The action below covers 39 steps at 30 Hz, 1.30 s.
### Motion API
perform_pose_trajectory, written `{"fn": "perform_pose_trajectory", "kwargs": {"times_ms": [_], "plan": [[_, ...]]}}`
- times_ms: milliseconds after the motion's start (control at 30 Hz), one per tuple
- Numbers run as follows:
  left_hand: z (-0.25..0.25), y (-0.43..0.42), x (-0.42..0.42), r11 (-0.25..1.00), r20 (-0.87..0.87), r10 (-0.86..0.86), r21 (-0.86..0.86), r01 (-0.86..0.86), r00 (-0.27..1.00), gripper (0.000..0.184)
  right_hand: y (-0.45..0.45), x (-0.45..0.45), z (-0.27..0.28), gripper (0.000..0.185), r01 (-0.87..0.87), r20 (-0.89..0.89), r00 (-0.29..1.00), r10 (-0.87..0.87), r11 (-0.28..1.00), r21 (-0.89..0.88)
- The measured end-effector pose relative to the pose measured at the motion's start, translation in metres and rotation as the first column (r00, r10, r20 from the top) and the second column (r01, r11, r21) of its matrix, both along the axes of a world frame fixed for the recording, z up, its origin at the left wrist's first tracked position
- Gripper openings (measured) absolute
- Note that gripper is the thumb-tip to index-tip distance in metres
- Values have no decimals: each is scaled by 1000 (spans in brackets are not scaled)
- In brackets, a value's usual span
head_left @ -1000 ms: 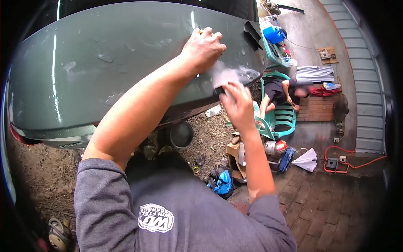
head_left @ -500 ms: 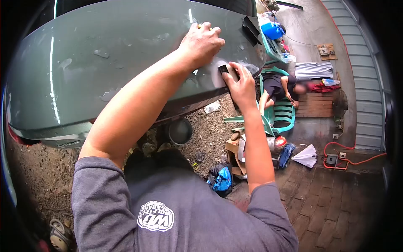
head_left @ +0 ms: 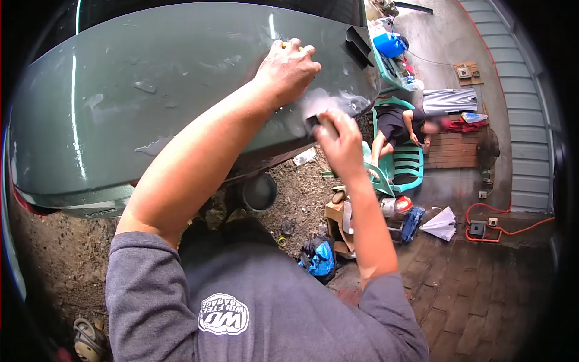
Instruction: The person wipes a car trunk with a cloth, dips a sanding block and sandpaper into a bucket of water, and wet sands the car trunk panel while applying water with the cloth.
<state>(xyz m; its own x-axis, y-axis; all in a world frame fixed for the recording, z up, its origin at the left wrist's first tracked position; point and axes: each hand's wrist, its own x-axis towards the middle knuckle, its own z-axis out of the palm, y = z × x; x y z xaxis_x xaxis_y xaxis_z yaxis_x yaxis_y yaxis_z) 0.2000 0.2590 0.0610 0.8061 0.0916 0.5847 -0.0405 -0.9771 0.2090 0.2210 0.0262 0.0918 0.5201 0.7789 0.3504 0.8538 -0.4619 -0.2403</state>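
Observation:
A grey-green car body panel (head_left: 181,72) with wet streaks fills the upper left of the head view. My left hand (head_left: 288,71) rests on it, fingers curled over something yellow (head_left: 284,44) that is mostly hidden. Near the panel's corner, my right hand (head_left: 341,142) grips a dark sanding block (head_left: 312,122); motion blurs the fingers slightly. The block lies at the lower edge of a whitish, smeared patch (head_left: 325,104). A black folded piece (head_left: 360,47) sits at the panel's far right corner.
A person (head_left: 395,130) sits on a green plastic chair (head_left: 409,161) to the right. Below the panel, a dark bucket (head_left: 260,192) stands on gravel. A cardboard box (head_left: 338,220) and blue-black bag (head_left: 318,258) lie near my right arm. An orange cord (head_left: 512,231) runs along the floor.
My right hand and the sanding block have moved down and slightly left, uncovering more of the whitish patch. My left hand has shifted only slightly.

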Motion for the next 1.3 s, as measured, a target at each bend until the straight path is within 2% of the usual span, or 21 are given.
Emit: {"fn": "perform_pose_trajectory", "kwargs": {"times_ms": [100, 167, 200, 300, 367, 433, 500, 567, 633, 667, 700, 767, 833, 967, 1033, 1067, 1100, 1133, 1167, 1233, 1300], "plan": [[4, -2, -4, 1000, -34, -14, -18, 13, 999, 20, 9, 39, -1, 29, 128, -12, 992, -128, 992, -5], [1, 1, -1, 1000, 4, -3, -15, 3, 1000, 20, 12, 11, 0, 30, 127, 58, 991, -122, 989, -83], [0, 1, 0, 1000, 23, 3, 4, -3, 1000, 20, 8, -9, -3, 31, 37, 66, 997, -33, 998, -52], [1, 1, -1, 1000, 5, -12, -20, 12, 1000, 21, 4, 4, 3, 31, 23, -11, 1000, -23, 998, -55], [1, -2, -2, 1000, -13, -19, -18, 19, 1000, 22, 3, 49, -3, 31, 154, 64, 986, -152, 988, -27], [2, 1, 0, 1000, -1, 0, -17, 0, 1000, 21, 11, 36, -6, 31, 251, 129, 962, -241, 966, -63], [0, 2, 1, 1000, 8, 8, -3, -8, 1000, 22, 10, -4, -7, 31, 104, 92, 991, -99, 993, -55], [2, 2, 0, 1000, -11, -2, -9, 2, 1000, 22, 7, -15, 1, 30, 60, -4, 998, -61, 995, -76], [4, 3, -1, 1000, -46, -7, -25, 6, 999, 23, 1, 35, -7, 31, 139, 66, 989, -134, 987, -78], [5, 1, -1, 999, -58, -12, -32, 10, 998, 23, -1, 56, -8, 31, 228, -1, 973, -229, 969, -95], [3, 2, -1, 1000, -26, -5, -17, 5, 1000, 23, 2, 54, -9, 30, 251, 53, 968, -247, 963, -100], [-3, 2, 2, 1000, 37, 9, 13, -10, 999, 22, 11, 15, -6, 30, 191, -6, 981, -193, 977, -92], [0, 4, 2, 1000, 18, 10, 1, -10, 1000, 22, 14, -15, -2, 29, 32, 156, 988, -21, 997, -74], [-1, 1, -1, 999, 15, -23, -39, 23, 1000, 22, 6, 57, -2, 29, 199, -104, 974, -203, 979, -49], [-1, 2, 1, 1000, 24, -6, -21, 6, 1000, 21, 13, 34, -7, 28, 248, 52, 968, -245, 966, -74], [-2, 2, 2, 1000, 35, 1, -12, 0, 999, 21, 13, 17, -6, 29, 106, -21, 994, -107, 993, -48], [-3, 3, 2, 1000, 46, 11, 0, -11, 999, 21, 17, -4, -1, 28, 8, 65, 998, -5, 999, -44], [-4, 2, 3, 1000, 55, 13, 13, -13, 998, 21, 16, 2, 1, 28, 8, -1, 1000, -8, 998, -54], [-6, 0, 3, 1000, 35, -2, 0, 2, 999, 21, 9, 10, 4, 28, 17, -71, 997, -22, 997, -69], [0, 2, 0, 1000, 7, -13, -25, 13, 1000, 21, 10, 49, 3, 28, 132, -87, 987, -134, 991, -36], [0, 2, 1, 999, 32, -9, -35, 11, 999, 21, 13, 45, -4, 27, 217, 78, 974, -210, 973, -83]]}}
